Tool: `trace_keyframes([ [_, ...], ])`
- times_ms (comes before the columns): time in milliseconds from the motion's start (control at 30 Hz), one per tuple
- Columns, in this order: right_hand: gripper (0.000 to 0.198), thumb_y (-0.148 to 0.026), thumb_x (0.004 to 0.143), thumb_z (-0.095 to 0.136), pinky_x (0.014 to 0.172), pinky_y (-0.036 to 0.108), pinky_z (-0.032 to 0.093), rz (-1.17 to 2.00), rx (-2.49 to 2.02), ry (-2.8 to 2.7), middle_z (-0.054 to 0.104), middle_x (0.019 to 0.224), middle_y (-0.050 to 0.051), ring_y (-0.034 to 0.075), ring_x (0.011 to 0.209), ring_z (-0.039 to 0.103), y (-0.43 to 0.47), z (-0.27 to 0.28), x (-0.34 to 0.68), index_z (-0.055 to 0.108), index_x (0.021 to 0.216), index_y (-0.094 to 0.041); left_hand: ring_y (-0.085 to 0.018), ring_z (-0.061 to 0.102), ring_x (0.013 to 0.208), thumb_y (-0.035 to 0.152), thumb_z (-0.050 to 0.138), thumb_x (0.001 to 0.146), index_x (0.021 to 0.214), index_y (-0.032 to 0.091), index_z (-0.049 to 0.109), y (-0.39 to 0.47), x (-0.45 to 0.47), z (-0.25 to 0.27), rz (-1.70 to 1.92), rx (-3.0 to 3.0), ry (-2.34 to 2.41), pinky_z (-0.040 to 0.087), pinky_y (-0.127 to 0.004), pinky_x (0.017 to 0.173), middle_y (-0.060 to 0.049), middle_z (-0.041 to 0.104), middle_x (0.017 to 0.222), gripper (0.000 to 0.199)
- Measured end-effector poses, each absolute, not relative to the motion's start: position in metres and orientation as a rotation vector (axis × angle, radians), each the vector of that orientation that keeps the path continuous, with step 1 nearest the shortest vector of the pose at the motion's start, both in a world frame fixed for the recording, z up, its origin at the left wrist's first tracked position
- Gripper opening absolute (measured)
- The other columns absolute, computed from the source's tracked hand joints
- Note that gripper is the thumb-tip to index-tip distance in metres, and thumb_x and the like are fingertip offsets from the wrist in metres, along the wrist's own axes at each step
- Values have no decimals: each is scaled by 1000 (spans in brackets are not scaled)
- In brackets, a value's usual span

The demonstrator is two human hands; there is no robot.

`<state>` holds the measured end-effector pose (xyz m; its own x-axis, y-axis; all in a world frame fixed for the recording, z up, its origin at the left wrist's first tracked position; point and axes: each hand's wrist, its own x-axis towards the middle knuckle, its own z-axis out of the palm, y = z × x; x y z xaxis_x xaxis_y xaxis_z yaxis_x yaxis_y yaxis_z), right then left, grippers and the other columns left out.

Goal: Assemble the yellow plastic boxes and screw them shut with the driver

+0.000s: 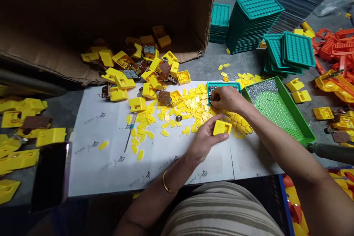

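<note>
My left hand (pixel 203 138) is closed around a small yellow plastic housing (pixel 222 128) with a patch of tiny holes and a square recess on its upper face. My right hand (pixel 228 99) reaches into a small teal tray (pixel 232 84) of dark, round metallic parts (pixel 211 90). Its fingertips are pinched together, and whatever they grip is hidden. Many flat yellow plastic pieces (pixel 193 105) lie loose around the tray and beyond my left hand. Just right of my right wrist, a green perforated tray (pixel 279 112) holds a heap of small silvery screws (pixel 261 90).
Yellow housings with brown parts (pixel 164 70) spill from a cardboard box (pixel 188 49). A screwdriver (pixel 129 134) lies on the white sheet (pixel 110 169); a phone (pixel 51 175) is at left. Stacked teal trays (pixel 254 22) and orange parts (pixel 339 48) stand at right.
</note>
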<state>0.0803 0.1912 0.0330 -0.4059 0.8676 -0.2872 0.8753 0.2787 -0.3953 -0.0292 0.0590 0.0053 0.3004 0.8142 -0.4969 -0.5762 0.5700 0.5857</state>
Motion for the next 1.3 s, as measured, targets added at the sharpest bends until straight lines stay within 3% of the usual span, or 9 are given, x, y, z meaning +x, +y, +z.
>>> trace_keyframes([
  [133, 8, -13, 69, 61, 59, 26, 36, -880, 1731, 2524, 67, 71, 2, 15, 66, 57, 190, 32, 89, 64, 75, -17, -17, 65, 90, 12, 80, 59, 99, 20, 54, 65, -35, 6, 1040, 273, 913, 43, -34, 92, -1, 68, 90, 48],
  [267, 6, -19, 72, 62, 59, 24, 45, -1546, 1745, 2562, 65, 69, 1, 12, 63, 59, 169, 41, 106, 62, 77, -15, -17, 67, 87, 12, 76, 64, 100, 19, 52, 70, -38, 8, 1114, 169, 953, 47, -39, 91, -1, 66, 95, 45],
  [333, 8, -20, 73, 63, 58, 23, 45, -1663, 1694, 2609, 65, 69, 0, 12, 62, 60, 152, 47, 111, 61, 79, -15, -16, 66, 87, 12, 73, 67, 103, 18, 54, 71, -38, 8, 1126, 142, 954, 48, -41, 91, -3, 65, 100, 41],
  [433, 5, -17, 76, 62, 58, 22, 43, -1420, 1634, 2767, 65, 70, 0, 10, 61, 59, 131, 50, 109, 61, 80, -16, -16, 65, 89, 14, 71, 68, 104, 17, 56, 71, -38, 7, 1135, 138, 944, 48, -42, 93, -4, 65, 104, 39],
  [600, 9, -21, 88, 54, 55, 25, 34, -666, 1564, 2890, 64, 81, 5, 14, 67, 58, 113, 43, 101, 61, 87, -15, -15, 63, 92, 15, 72, 67, 104, 19, 57, 69, -35, 7, 1165, 209, 989, 49, -38, 93, -2, 66, 99, 40],
  [767, 12, -20, 90, 54, 51, 27, 22, -460, 1597, 2733, 66, 82, 4, 14, 63, 57, 107, 46, 100, 65, 85, -17, -14, 62, 90, 17, 75, 65, 105, 20, 59, 66, -31, 2, 1195, 334, 1052, 49, -31, 90, -1, 67, 97, 43],
  [1033, 9, -14, 83, 62, 62, 26, 37, -990, 1625, 2744, 67, 79, 1, 14, 72, 60, 116, 50, 110, 70, 80, -18, -16, 61, 93, 19, 74, 67, 106, 20, 59, 62, -31, -4, 1143, 374, 1008, 50, -33, 87, -2, 66, 100, 42],
  [1233, 4, -17, 77, 64, 56, 23, 42, -1570, 1769, 2533, 65, 67, -2, 12, 61, 60, 124, 36, 103, 61, 75, -17, -16, 63, 92, 18, 74, 66, 107, 19, 58, 67, -36, -2, 1154, 282, 986, 49, -38, 94, -3, 66, 101, 44],
  [1300, 4, -22, 80, 64, 57, 23, 43, -1597, 1733, 2589, 66, 69, -1, 12, 62, 61, 131, 36, 106, 62, 78, -18, -17, 64, 92, 17, 74, 66, 107, 19, 58, 69, -39, -1, 1159, 247, 990, 49, -40, 94, -3, 66, 102, 44],
])
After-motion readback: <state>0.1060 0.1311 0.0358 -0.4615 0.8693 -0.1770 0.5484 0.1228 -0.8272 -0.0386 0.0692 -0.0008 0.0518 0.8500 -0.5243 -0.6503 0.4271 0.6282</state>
